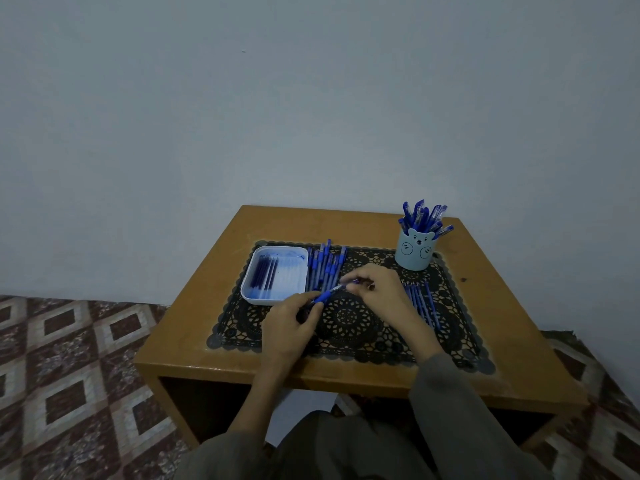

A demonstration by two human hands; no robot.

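Pale wall backs a low tan wooden surface (214, 344) on a patterned tile floor, with a black lace mat (349, 323) laid across it. The work looks partly done. A light blue bear-faced cup (415, 252) at the far right is full of capped blue pens (424, 216). A row of blue pen barrels (325, 268) lies just beside a white rectangular plastic tray (277, 299) that holds a few dark blue refills (265, 273). More thin blue pieces (420, 303) lie to the right. So, as far as I can judge, many pens remain to be handled.

The blue pen in hand (327, 294) sits above the mat's middle, slanting up to the right. The left grip (291, 323) is curled round its lower end at the rubber sleeve. The right grip (377, 289) pinches its upper tip, fingers bunched together.
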